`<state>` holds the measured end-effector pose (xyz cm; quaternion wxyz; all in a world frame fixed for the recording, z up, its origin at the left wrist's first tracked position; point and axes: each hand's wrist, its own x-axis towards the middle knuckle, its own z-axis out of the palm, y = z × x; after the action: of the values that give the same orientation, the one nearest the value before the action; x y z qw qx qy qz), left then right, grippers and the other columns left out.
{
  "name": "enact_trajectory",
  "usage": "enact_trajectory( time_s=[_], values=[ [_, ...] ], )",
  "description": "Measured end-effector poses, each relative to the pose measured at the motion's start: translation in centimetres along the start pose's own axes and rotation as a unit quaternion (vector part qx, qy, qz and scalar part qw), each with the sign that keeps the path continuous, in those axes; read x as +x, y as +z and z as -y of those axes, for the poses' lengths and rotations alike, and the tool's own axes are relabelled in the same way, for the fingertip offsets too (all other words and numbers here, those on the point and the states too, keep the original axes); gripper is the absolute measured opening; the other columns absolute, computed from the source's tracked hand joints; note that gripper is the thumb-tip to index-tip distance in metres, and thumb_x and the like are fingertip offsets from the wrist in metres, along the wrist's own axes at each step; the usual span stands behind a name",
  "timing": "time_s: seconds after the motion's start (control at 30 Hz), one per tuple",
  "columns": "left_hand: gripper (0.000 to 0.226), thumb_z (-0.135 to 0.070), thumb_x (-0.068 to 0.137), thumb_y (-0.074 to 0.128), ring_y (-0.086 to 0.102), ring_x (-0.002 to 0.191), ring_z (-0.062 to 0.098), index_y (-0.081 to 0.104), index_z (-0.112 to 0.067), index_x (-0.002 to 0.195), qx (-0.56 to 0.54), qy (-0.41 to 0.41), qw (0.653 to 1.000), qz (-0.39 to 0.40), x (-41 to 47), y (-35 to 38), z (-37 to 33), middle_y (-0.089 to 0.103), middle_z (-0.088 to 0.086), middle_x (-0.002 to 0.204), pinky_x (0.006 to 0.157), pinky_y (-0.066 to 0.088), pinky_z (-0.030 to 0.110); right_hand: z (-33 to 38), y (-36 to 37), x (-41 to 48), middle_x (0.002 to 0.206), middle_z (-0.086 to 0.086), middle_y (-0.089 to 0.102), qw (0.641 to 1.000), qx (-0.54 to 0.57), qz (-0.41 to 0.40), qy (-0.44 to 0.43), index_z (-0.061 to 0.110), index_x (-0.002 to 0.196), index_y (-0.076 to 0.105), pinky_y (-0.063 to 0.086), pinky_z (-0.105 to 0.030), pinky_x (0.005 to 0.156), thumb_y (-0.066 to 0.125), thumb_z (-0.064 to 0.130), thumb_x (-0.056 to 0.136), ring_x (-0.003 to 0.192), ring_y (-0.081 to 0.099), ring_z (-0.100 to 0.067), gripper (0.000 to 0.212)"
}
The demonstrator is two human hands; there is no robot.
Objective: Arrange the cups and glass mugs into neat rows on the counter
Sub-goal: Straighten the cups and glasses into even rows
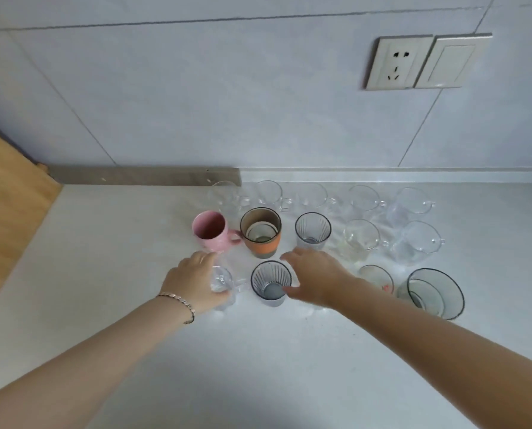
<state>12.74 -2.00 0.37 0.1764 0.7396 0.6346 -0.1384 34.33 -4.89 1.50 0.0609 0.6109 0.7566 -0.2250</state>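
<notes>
Two hands [193, 281] among unlabelled cups [270, 281].

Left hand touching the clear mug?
Touching. The head view shows the left hand wrapped around the clear mug, its thumb seen through the glass.

On the pale counter [103, 243], the left hand [193, 281] wraps around a small clear glass mug [222, 284] in the front row, a bracelet [178, 303] on its wrist. The right hand [315, 278] is spread, its thumb touching the rim of a ribbed dark-rimmed glass [269, 281]. Behind stand a pink mug [212, 232], an orange-banded cup [261, 232] and another ribbed glass [313, 230]. Five clear mugs line the wall, the rightmost [411, 202] near two dark-rimmed bowls [433, 292].
</notes>
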Motion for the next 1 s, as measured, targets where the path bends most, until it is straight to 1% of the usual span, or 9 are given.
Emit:
enact_trajectory(
  time_s=[0.07,0.13,0.17,0.3,0.43,0.53,0.67,0.83,1.0],
  values=[
    [0.103,-0.068,0.054,0.052,0.04,0.131,0.024,0.023,-0.025,0.143,-0.012,0.012,0.999,0.04,0.0,1.1,2.5,0.03,-0.003,0.148,0.101,0.041,0.035,2.4,1.3,1.4,0.138,-0.008,0.044,1.0,-0.007,0.016,0.015,0.018,0.143,0.029,0.04,-0.039,0.103,0.067,0.041,0.079,0.126,0.045,-0.029,0.078],
    [0.102,-0.06,0.064,0.065,0.038,0.133,0.024,0.015,-0.025,0.146,-0.016,0.033,0.998,0.057,0.4,2.3,4.0,0.022,-0.005,0.152,0.103,0.041,0.036,4.1,2.3,2.6,0.139,-0.009,0.04,0.997,-0.023,0.049,0.054,0.019,0.147,0.019,0.039,-0.04,0.102,0.073,0.044,0.074,0.125,0.045,-0.031,0.094],
    [0.099,-0.054,0.068,0.067,0.039,0.132,0.023,0.013,-0.025,0.147,-0.027,0.044,0.997,0.055,0.7,2.8,4.4,0.02,-0.005,0.153,0.102,0.042,0.036,4.7,2.8,3.1,0.138,-0.01,0.04,0.994,-0.024,0.064,0.08,0.019,0.148,0.017,0.04,-0.04,0.101,0.074,0.044,0.073,0.124,0.046,-0.032,0.097],
    [0.091,-0.047,0.074,0.066,0.044,0.128,0.024,0.015,-0.027,0.147,-0.062,0.076,0.994,0.046,1.4,4.1,4.4,0.023,-0.004,0.151,0.097,0.045,0.037,6.0,4.1,4.1,0.135,-0.01,0.04,0.986,-0.008,0.052,0.156,0.022,0.148,0.02,0.044,-0.039,0.096,0.07,0.034,0.078,0.121,0.05,-0.033,0.087],
    [0.082,-0.042,0.077,0.066,0.047,0.122,0.027,0.022,-0.021,0.143,-0.062,0.078,0.995,0.018,2.3,3.9,4.3,0.034,-0.001,0.142,0.091,0.047,0.037,6.5,4.7,3.8,0.135,-0.007,0.041,0.977,0.065,0.013,0.203,0.026,0.146,0.024,0.045,-0.037,0.096,0.07,0.032,0.076,0.122,0.048,-0.03,0.084],
    [0.078,-0.036,0.076,0.066,0.046,0.12,0.026,0.027,-0.019,0.141,-0.055,0.092,0.994,0.012,3.4,3.6,5.3,0.037,-0.003,0.14,0.086,0.048,0.035,6.9,5.0,3.8,0.138,-0.005,0.04,0.969,0.101,-0.013,0.227,0.022,0.146,0.025,0.046,-0.037,0.097,0.071,0.032,0.074,0.124,0.046,-0.028,0.086],
    [0.079,-0.035,0.074,0.067,0.048,0.117,0.026,0.029,-0.019,0.141,-0.044,0.104,0.994,0.013,4.2,3.0,6.9,0.037,-0.004,0.14,0.083,0.049,0.035,7.6,5.2,4.2,0.143,-0.003,0.037,0.966,0.106,-0.027,0.232,0.015,0.147,0.02,0.044,-0.036,0.097,0.07,0.037,0.076,0.129,0.042,-0.025,0.09],
    [0.078,-0.034,0.072,0.069,0.05,0.115,0.027,0.032,-0.02,0.139,-0.07,0.095,0.993,0.007,5.1,2.6,7.8,0.04,-0.002,0.137,0.084,0.05,0.035,8.1,5.1,5.2,0.137,-0.006,0.041,0.965,0.119,-0.042,0.23,0.013,0.144,0.026,0.042,-0.034,0.099,0.071,0.037,0.076,0.125,0.045,-0.025,0.085],
    [0.083,-0.032,0.073,0.069,0.048,0.118,0.028,0.027,-0.019,0.143,-0.071,0.093,0.993,0.013,5.6,2.4,8.0,0.037,-0.001,0.141,0.088,0.049,0.036,8.3,5.3,5.7,0.139,-0.008,0.04,0.964,0.127,-0.046,0.23,0.011,0.145,0.024,0.043,-0.036,0.102,0.072,0.041,0.076,0.126,0.044,-0.027,0.089]
  ],
)
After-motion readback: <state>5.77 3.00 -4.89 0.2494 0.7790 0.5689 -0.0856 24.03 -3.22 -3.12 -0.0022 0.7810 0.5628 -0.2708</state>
